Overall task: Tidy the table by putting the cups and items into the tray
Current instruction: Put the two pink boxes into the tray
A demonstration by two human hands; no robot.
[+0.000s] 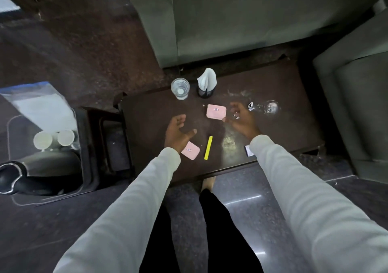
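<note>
Two white cups (43,140) already sit in what looks like a clear tray (12,123) off to the person's left, well apart from the dark wooden table (283,96), so I judge the tidying partly done. Much remains on the table: a clear drinking glass (180,88) at the far edge, a dark holder with a white napkin (206,83) just beside it, a pink card-like packet (216,111) in the middle, a second pink packet (190,150) at the near edge, a yellow stick (208,148) beside it, a small dark-and-white item (248,149) partly hidden by the right sleeve, and something glassy (271,106) at the right, too blurred to name.

Both hands hover over the table with fingers spread, grasping nothing: the left hand (178,133) above the near packet, the right hand (243,118) just beside the middle packet.

Smudges and crumbs mark the tabletop. Grey-green sofa seats (231,20) stand behind and to the right, on a dark polished stone floor (241,199).
</note>
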